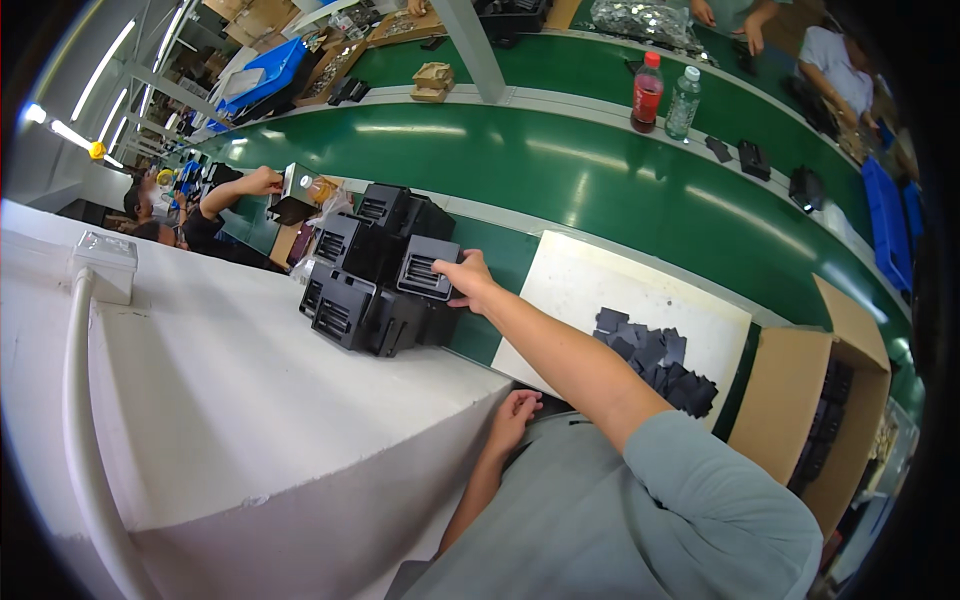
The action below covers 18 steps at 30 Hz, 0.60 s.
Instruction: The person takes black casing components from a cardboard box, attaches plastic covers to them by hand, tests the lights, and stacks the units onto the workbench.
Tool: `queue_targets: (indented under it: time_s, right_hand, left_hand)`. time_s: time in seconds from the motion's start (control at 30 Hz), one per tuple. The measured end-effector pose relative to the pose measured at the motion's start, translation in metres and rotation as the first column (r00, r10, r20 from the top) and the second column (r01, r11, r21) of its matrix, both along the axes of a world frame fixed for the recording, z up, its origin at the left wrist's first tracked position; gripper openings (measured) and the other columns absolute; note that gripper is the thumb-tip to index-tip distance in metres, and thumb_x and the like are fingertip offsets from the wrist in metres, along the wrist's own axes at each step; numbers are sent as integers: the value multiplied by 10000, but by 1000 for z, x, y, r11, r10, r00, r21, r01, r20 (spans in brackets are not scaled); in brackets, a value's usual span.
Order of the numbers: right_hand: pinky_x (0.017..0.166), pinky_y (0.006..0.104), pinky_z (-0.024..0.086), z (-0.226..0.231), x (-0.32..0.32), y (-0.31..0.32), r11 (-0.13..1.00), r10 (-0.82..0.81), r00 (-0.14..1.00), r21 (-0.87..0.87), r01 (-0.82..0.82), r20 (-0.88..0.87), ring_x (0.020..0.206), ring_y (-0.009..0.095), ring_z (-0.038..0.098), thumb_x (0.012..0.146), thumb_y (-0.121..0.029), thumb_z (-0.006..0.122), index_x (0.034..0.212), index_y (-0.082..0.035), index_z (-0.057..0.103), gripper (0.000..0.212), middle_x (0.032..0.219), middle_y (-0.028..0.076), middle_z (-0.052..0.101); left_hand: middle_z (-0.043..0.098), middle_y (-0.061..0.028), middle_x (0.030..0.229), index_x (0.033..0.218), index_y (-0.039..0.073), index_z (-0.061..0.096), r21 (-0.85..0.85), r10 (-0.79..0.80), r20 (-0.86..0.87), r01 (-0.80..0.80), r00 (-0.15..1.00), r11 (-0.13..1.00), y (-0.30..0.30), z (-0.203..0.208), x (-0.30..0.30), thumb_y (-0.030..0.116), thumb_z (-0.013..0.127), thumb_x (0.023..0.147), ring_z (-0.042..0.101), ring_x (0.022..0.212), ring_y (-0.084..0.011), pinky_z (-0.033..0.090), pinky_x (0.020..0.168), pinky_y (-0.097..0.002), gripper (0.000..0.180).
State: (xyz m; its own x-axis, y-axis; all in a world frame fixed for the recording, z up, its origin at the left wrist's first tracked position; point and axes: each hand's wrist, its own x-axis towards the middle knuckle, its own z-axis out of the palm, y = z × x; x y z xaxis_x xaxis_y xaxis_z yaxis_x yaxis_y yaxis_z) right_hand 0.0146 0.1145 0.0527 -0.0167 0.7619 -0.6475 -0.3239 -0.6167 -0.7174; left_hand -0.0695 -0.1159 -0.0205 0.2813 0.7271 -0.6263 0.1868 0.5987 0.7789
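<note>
My right hand reaches across to a stack of black plastic boxes. It is closed around the edge of one black plastic box with a slotted face, thumb over the front. That box rests against the others in the stack, or just in front of them; I cannot tell which. Low beside my waist, near the bench edge, is my left hand, its fingers loosely bent and nothing visible in them. Between my right forearm and the carton, thin black flat pieces lie heaped on a white board.
An open cardboard carton with black parts inside stands at the right. A white ledge with a pipe borders the left. Beyond the green conveyor stand a red-capped bottle and a clear bottle. Co-workers sit far left and far right.
</note>
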Motion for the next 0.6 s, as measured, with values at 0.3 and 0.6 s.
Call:
queue_targets:
  time_s: [0.3,0.6]
  right_hand:
    - [568,331,550,-17,39,-18,990,-24,962,125,60,-273,745,204,620,759,-192,646,1093,2,495,414,909,107,602]
    - [631,298,507,55,162,-196,919,-205,979,348,187,17,806,183,589,760,-192,703,1171,-5,339,580,957,161,596]
  left_hand:
    - [610,-57,1067,1085,37,543,81,-10,28,8,1000,997,16,6,10,188,498,931,592,952,-138,446,758,-245,221]
    - [545,-164,1037,1136,-29,472,745,147,-255,98,956,659,77,36,60,36,542,850,503,1022,-227,401,895,-349,301]
